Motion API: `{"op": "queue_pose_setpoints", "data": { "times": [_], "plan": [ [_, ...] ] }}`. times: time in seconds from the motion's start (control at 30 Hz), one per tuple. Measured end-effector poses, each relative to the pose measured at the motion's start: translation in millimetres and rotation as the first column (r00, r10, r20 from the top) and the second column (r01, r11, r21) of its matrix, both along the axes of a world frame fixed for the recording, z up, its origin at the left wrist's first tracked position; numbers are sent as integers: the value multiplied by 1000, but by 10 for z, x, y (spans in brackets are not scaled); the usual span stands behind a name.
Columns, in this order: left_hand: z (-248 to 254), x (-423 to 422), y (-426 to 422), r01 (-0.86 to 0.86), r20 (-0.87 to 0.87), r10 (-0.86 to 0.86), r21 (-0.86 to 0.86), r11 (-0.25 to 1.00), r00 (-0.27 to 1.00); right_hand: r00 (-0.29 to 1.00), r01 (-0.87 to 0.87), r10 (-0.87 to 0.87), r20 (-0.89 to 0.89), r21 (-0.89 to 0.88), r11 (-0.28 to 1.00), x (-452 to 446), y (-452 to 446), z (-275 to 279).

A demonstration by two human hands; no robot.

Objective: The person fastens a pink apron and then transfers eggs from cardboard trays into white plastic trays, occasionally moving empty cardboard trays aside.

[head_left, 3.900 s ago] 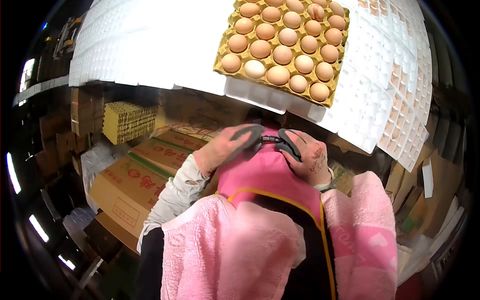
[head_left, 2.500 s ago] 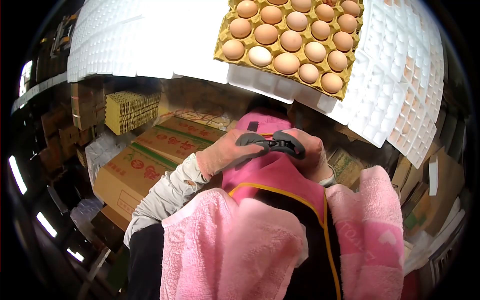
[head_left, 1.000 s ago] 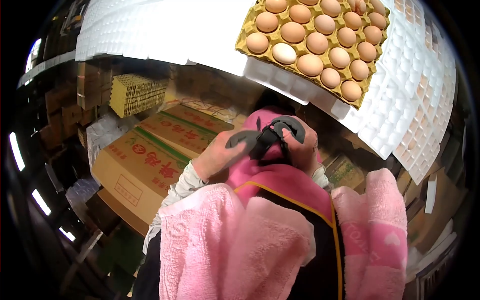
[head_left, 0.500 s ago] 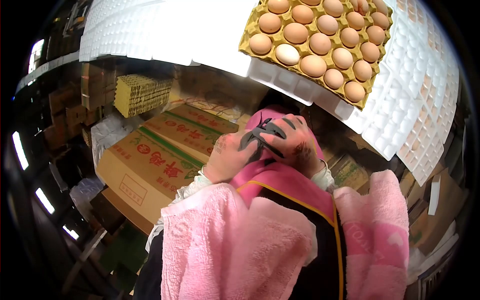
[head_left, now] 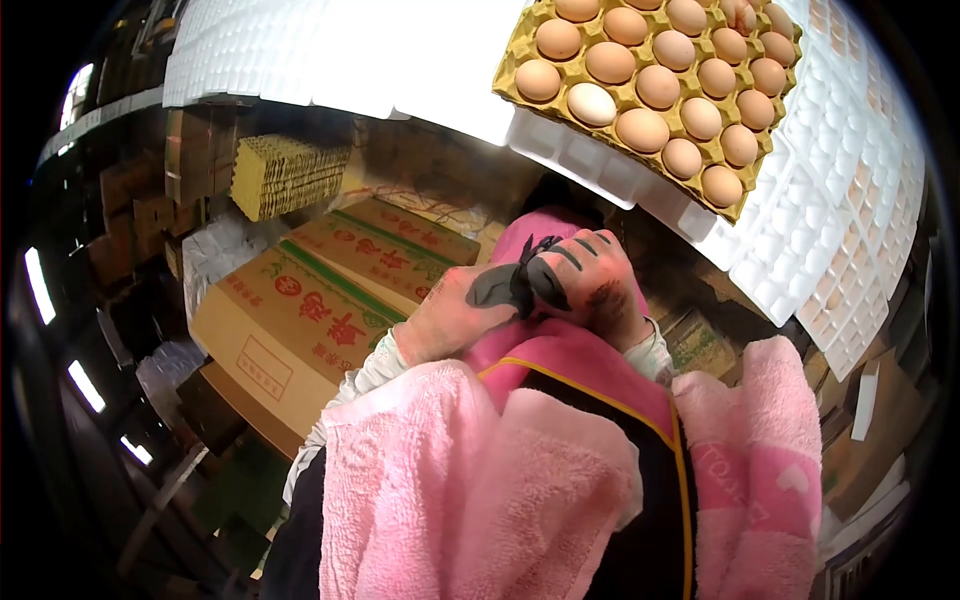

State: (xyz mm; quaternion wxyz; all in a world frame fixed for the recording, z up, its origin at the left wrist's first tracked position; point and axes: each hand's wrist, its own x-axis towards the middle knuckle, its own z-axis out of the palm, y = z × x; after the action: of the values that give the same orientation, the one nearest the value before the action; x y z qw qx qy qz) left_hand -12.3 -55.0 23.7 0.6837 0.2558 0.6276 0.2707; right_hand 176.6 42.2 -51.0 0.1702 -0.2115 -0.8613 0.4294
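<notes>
My left hand [head_left: 445, 312] and my right hand [head_left: 600, 283] are together in front of the pink apron [head_left: 560, 350], touching each other. Both have dark grey patches over the fingers and palms, with pale skin-toned areas between. The left hand's fingers are closed against the right hand, around some dark, bunched material [head_left: 524, 280] that I cannot make out. The right hand's fingers are curled, and their tips are partly hidden. Beyond the hands, a yellow tray [head_left: 510, 88] full of brown eggs [head_left: 640, 130] rests on white moulded trays [head_left: 570, 165].
Cardboard cartons [head_left: 290, 335] with red and green print stand at the left. Behind them is a stack of yellow egg trays [head_left: 285, 178]. White trays [head_left: 300, 60] spread across the far side. Pink towels [head_left: 420, 480] hang over my front.
The right hand has turned, its fingers now less interlaced with the left. The left hand has shifted slightly left. The view has moved a little, so the egg tray sits slightly further right.
</notes>
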Motion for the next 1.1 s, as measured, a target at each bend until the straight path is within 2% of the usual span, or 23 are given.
{"op": "queue_pose_setpoints", "data": {
  "times": [0.07,0.1,0.2,0.3,0.4,0.47,0.53,0.6,0.63,0.7,0.77,0.83,0.9,1.0,1.07,1.1],
  "plan": [
    [-26,8,-49,-149,7,149,-18,989,989,999,9,-11,48,32,999,-51,51,108],
    [-1,-2,-61,-173,14,173,-34,984,985,998,14,-17,60,40,999,-80,69,139],
    [-96,22,-185,-218,-4,219,64,974,976,999,31,-31,34,2,1000,-89,46,154],
    [-114,104,-213,-59,-256,129,266,962,958,998,40,-41,-45,-24,999,-101,32,103],
    [-161,52,-245,15,-179,39,290,957,983,987,77,-76,-144,1,997,-130,18,65],
    [-142,92,-216,75,-287,20,314,946,958,982,123,-110,-151,75,990,-161,18,126],
    [-148,116,-236,103,-337,16,333,937,942,994,87,-104,-34,-331,939,-61,-106,12],
    [-196,108,-273,95,-337,34,359,929,941,996,86,-91,10,-428,900,-21,-158,-73],
    [-198,113,-273,-65,-183,119,278,958,976,995,94,-99,1,-335,938,-22,-166,-83],
    [-198,120,-240,-339,101,333,43,940,937,994,108,-110,-13,-112,988,-14,-168,-94],
    [-195,61,-241,-277,91,287,-104,955,954,993,119,-117,-19,143,983,-48,-84,53],
    [-206,50,-243,-332,233,370,-186,925,900,984,146,-140,-106,44,988,-76,-20,146],
    [-214,86,-251,-485,492,538,-243,840,684,977,138,-139,-164,-15,990,-104,39,229],
    [-151,160,-225,-595,448,642,-263,760,622,978,80,-89,-189,-52,995,-127,52,277],
    [-226,99,-293,-556,348,533,-42,830,771,983,39,-53,-173,-84,996,-117,-6,201],
    [-255,68,-320,-515,283,479,66,855,831,981,-13,-28,-193,-210,978,-82,-57,59]
  ]
}}
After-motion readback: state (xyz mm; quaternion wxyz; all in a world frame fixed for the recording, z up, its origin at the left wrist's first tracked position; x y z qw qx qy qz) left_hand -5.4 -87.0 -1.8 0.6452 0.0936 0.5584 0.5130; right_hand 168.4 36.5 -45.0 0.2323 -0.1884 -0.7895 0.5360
